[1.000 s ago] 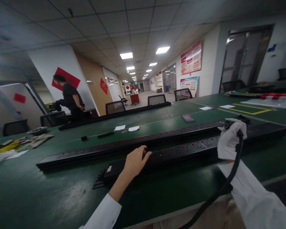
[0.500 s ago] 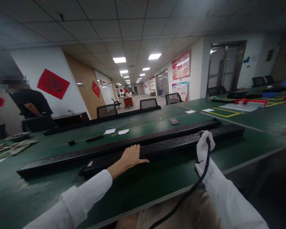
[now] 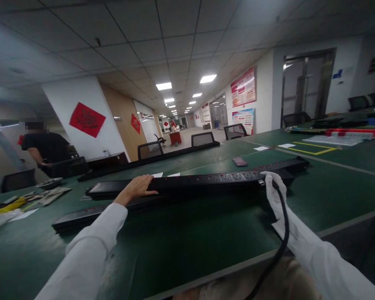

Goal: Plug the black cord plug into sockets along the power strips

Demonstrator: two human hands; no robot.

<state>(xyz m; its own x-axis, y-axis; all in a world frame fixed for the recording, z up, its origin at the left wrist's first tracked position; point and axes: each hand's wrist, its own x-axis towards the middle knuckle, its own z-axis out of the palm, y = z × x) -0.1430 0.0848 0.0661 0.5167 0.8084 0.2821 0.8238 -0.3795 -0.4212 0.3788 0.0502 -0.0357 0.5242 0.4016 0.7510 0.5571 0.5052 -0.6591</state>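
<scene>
A long black power strip (image 3: pixel 190 181), with a row of sockets and small red dots along it, lies across a second long power strip (image 3: pixel 78 218), partly hiding it. My bare left hand (image 3: pixel 137 187) is wrapped over the upper strip left of its middle. On my right hand (image 3: pixel 275 189) is a white glove; its fingers are closed around a black plug whose body is mostly covered. Metal prongs show at the fingertips, close to the strip's right part. From that hand a thick black cable (image 3: pixel 284 233) hangs down past the table edge.
Beyond the strips, another long black bar (image 3: pixel 150 160) lies on the green table (image 3: pixel 206 233). Tools and cloths (image 3: pixel 54 195) are at the left, a red-and-white piece (image 3: pixel 351 133) at the far right. A person (image 3: pixel 46 146) stands behind chairs at left.
The front power strip has been shifted away from me, over the other strip, with my left hand on it. My right hand keeps the plug near its right part. The view has turned left.
</scene>
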